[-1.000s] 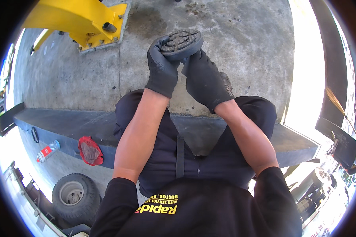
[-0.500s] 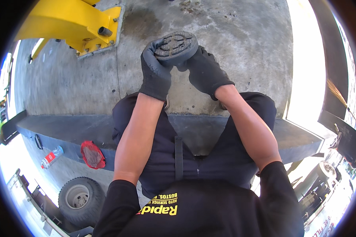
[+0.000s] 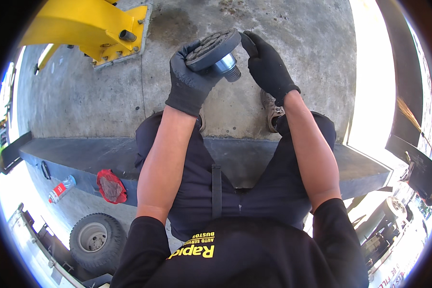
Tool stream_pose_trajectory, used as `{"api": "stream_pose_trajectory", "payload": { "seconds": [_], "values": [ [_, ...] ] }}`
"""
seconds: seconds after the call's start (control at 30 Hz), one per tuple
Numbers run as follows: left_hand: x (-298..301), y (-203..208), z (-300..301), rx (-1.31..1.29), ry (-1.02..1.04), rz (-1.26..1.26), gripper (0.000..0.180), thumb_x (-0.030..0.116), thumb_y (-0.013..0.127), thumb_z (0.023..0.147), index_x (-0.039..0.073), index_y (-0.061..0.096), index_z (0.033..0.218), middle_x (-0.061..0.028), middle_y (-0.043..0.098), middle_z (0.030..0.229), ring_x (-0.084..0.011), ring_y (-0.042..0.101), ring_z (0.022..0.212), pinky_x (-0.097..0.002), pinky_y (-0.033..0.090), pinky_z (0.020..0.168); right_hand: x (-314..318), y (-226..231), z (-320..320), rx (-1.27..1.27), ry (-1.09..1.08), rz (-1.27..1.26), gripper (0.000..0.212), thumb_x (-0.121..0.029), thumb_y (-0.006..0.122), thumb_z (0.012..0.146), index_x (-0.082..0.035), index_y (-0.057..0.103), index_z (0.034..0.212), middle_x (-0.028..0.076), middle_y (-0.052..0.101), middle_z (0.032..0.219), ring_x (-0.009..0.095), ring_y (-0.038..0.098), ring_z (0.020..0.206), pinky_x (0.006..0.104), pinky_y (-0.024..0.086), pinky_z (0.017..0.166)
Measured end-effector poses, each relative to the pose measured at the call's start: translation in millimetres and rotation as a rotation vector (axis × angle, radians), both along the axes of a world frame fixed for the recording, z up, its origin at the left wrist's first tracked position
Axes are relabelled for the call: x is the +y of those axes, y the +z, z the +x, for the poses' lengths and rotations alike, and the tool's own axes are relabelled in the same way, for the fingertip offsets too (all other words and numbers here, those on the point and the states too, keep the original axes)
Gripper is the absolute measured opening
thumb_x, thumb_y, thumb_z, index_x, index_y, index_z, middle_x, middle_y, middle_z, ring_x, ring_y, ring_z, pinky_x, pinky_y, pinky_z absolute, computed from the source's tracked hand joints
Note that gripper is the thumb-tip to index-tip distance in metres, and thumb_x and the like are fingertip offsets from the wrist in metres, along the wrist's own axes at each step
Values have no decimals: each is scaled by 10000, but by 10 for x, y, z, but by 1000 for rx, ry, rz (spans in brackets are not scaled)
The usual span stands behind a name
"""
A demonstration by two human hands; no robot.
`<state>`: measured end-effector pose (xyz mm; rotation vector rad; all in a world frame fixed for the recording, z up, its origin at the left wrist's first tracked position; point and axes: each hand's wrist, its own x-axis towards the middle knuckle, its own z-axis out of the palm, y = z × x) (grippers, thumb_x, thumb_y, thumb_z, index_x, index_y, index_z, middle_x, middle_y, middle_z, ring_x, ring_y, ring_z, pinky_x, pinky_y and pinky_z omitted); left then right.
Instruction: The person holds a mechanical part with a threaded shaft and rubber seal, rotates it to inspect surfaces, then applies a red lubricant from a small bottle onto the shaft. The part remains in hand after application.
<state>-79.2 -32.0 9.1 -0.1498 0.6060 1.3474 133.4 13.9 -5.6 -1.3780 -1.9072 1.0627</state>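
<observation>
A round lift pad [image 3: 215, 54] with a dark, grooved rubber face is held up in front of me. Under it juts a shiny metal collar ending in a threaded stud [image 3: 233, 73]. My left hand [image 3: 189, 74], in a dark work glove, grips the pad from its left side, and the pad is tilted so the stud points down to the right. My right hand [image 3: 269, 65], also gloved, is beside the pad's right rim. Its fingers are stretched out, the tips at or very near the rim; whether they touch, I cannot tell.
A yellow steel post base [image 3: 115, 36] is bolted to the concrete floor at upper left. I sit on a dark ledge [image 3: 81, 156]. Left of me are a red cloth-like item [image 3: 111, 186], a bottle [image 3: 62, 188] and a wheel [image 3: 95, 238]. A shoe [image 3: 272, 113] shows below my right hand.
The pad has tipped, bringing its metal collar and threaded stud into sight. My right hand has come off its underside and moved right, its fingers straightening. My left hand keeps its hold.
</observation>
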Motion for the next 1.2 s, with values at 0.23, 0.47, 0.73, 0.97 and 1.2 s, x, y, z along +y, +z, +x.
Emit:
{"api": "stream_pose_trajectory", "payload": {
  "seconds": [0.23,0.47,0.73,0.97,1.2],
  "values": [
    [-83,-271,-34,941,-79,408,368,187,523,1099,-4,646,1390,-191,746,1352,-318,733,1256,-490,590,1125,-92,431,-61,626,-51,-312,394,-222,600,1120,-25,693,1448,69,772,1158,117,725,1028,259,591,893],
    [-208,-140,-53,943,-52,567,196,29,690,1021,42,721,1214,-85,773,1197,-163,711,1111,-353,580,1021,4,456,-95,628,-108,-446,411,-330,653,1122,4,740,1345,61,777,1071,128,754,894,278,625,705],
    [-185,-171,10,746,-16,442,179,-40,629,1034,33,707,1177,-56,754,1160,-115,671,1105,-328,572,1000,-140,525,-242,740,-254,-477,399,-289,659,1109,13,722,1363,82,778,1101,146,772,859,289,653,617],
    [-115,-184,-8,690,-59,419,173,-52,619,1034,16,691,1175,-50,740,1154,-113,663,1094,-333,575,1004,-104,491,-216,758,-197,-240,366,-177,645,1116,2,674,1434,99,783,1162,144,763,1039,268,654,876],
    [-40,-478,-84,861,-70,344,116,77,628,1061,22,705,1129,-69,749,1122,-133,680,1065,-330,565,1004,-241,618,-284,93,210,158,836,-397,920,887,-113,559,1587,223,503,1610,393,539,1460,506,535,1165]
  ]
}}
